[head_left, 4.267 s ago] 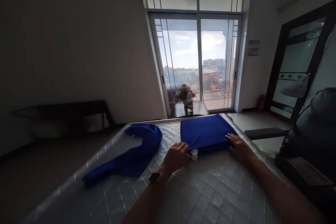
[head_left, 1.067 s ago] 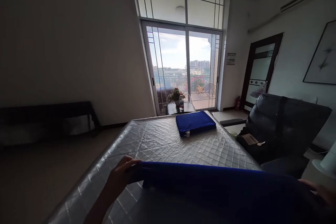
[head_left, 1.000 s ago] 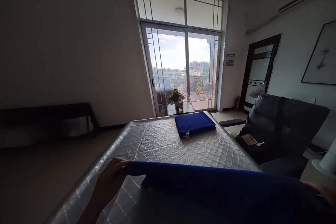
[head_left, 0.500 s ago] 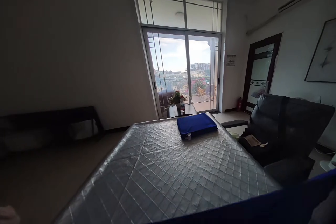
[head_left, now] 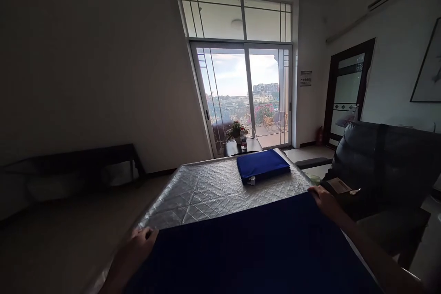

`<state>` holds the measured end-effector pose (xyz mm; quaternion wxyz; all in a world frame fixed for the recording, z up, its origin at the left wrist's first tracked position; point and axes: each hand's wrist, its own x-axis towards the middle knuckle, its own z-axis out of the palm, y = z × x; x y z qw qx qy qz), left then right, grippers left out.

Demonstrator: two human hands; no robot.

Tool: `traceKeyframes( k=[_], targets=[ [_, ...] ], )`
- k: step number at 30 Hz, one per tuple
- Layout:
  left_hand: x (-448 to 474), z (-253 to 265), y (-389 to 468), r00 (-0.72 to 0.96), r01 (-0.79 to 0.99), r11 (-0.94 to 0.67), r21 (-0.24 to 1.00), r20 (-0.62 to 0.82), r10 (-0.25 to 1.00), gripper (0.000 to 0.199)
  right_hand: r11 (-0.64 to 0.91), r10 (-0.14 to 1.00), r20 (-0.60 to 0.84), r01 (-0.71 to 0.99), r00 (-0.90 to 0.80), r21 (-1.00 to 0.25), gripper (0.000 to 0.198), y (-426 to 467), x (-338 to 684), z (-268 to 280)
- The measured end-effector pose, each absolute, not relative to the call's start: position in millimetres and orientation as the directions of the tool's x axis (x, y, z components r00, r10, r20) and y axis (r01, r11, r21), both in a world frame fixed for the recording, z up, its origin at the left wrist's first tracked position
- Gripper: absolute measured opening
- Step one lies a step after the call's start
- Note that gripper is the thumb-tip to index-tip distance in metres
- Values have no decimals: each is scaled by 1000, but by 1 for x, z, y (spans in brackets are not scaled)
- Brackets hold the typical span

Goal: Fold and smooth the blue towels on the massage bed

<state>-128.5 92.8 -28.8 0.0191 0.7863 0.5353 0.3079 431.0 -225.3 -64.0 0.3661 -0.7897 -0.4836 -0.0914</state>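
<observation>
A dark blue cloth [head_left: 248, 248] spreads between my two hands over the near part of a table with a silvery quilted cover [head_left: 193, 193]. My left hand [head_left: 142, 239] is closed on the cloth's far left corner. At its far right corner, my right hand [head_left: 324, 200] grips the edge with bent fingers. The cloth's far edge runs fairly straight from hand to hand, higher in the picture on the right. Beyond it, a folded blue cloth [head_left: 263, 165] with a small white tag lies at the table's far end.
Right of the table stands a black armchair [head_left: 375, 161] with a brown card [head_left: 339, 186] on it. A small dark table [head_left: 234, 148] holding a potted plant [head_left: 236, 129] and a bottle [head_left: 243, 140] stands by the glass sliding door [head_left: 227, 96]. A dark bench [head_left: 86, 161] is along the left wall.
Both hands have come forward into view, bringing the blue cloth up from the bottom right and over the near part of the quilted cover. The folded cloth stays on the table.
</observation>
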Motion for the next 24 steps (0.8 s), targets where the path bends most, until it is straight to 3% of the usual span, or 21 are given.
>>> traceKeyframes(
  k=[5, 9, 20, 24],
  targets=[
    [-98, -57, 120, 244, 965, -260, 41, 230, 942, 44, -456, 759, 295, 798, 580, -394, 30, -172, 451, -91],
    [-83, -85, 153, 329, 944, -315, -94, 271, 904, 47, -489, 760, 252, 782, 599, -386, 29, -139, 468, -106],
    [-83, -127, 191, 322, 945, -321, -60, 327, 889, 36, -554, 715, 255, 750, 651, -360, 38, -104, 505, -152],
    [-79, -127, 187, 329, 942, -326, -87, 449, 831, 29, -595, 699, 243, 736, 672, -323, 41, -104, 501, -152]
  ],
)
